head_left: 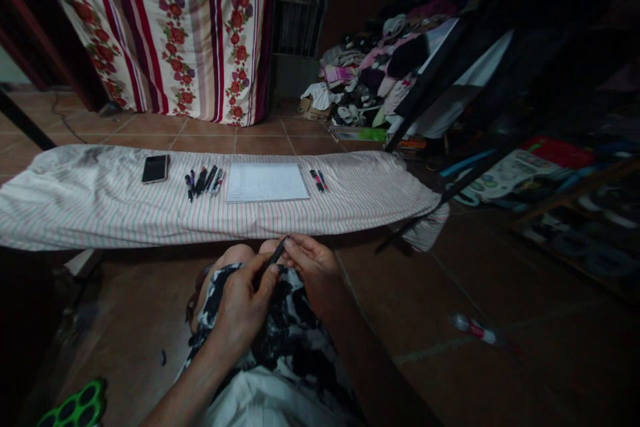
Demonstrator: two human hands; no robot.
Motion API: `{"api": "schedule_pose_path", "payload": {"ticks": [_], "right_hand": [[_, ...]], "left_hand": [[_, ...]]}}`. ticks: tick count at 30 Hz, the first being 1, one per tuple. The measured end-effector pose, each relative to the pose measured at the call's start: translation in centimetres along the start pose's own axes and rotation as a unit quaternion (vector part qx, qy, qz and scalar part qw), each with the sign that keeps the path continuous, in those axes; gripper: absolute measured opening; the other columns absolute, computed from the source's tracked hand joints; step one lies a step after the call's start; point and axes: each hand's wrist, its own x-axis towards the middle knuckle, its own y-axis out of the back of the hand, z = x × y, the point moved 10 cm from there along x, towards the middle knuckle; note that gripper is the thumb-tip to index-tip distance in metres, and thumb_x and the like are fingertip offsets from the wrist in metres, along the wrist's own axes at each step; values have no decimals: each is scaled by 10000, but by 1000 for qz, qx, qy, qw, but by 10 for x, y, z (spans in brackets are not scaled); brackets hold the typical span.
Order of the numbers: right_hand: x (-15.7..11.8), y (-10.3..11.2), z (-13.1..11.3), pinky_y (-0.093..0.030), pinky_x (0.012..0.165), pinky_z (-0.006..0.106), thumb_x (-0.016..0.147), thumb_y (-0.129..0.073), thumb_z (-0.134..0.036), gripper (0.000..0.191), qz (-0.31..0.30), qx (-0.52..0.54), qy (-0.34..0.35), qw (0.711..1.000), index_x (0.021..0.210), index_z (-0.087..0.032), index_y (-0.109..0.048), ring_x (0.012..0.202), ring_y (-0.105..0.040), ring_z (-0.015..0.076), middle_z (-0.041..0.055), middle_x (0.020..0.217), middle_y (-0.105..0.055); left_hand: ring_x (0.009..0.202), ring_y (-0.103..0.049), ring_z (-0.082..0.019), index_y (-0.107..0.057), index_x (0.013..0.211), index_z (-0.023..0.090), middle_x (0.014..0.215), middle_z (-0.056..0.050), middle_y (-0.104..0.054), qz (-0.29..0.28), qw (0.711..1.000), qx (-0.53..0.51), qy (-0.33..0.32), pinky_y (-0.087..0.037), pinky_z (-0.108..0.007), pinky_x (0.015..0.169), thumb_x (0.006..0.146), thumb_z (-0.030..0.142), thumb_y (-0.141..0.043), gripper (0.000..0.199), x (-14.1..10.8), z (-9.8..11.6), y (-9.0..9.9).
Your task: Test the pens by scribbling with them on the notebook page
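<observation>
A dark pen is held above my lap, slanting up to the right. My left hand is closed round its lower part, thumb along the barrel. At the upper end, the fingertips of my right hand pinch the tip; whether they hold a cap or small part there is too small to tell. Beyond my hands, a spiral notebook lies open on a striped cloth, with faint marks on its page. Several pens lie left of the notebook, and a few more pens to its right.
A phone rests toward the cloth's left end. Dark slanting poles rise on the right. A plastic bottle lies on the tiled floor, and a green object is at lower left. Piled clothes stand behind, near a floral curtain.
</observation>
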Motion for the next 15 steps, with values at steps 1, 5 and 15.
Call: {"api": "schedule_pose_path", "payload": {"ticks": [1, 5, 15], "right_hand": [[0, 0, -1, -413, 507, 216, 603, -770, -393, 303, -2, 7, 0, 1000, 785, -164, -690, 520, -506, 87, -10, 628, -611], [-1, -2, -3, -397, 488, 217, 668, -719, -387, 250, -26, 8, 11, 1000, 785, -168, -691, 511, -491, 88, -13, 618, -588], [4, 4, -2, -431, 604, 236, 687, -707, -417, 290, -16, -15, 24, 999, 823, -161, -695, 632, -543, 114, 24, 726, -630]], "left_hand": [[819, -627, -193, -674, 1047, 165, 921, -69, -694, -10, 1000, -5, 4, -464, -260, 736, 832, 330, -533, 306, 0, -2, -3], [715, -614, -171, -628, 1122, 138, 896, -73, -692, -47, 998, -33, 27, -449, -242, 597, 849, 361, -507, 373, 1, -9, -14], [907, -612, -196, -654, 1058, 172, 968, -58, -683, -35, 999, -2, 9, -455, -272, 777, 839, 345, -527, 307, 7, -8, -12]]}}
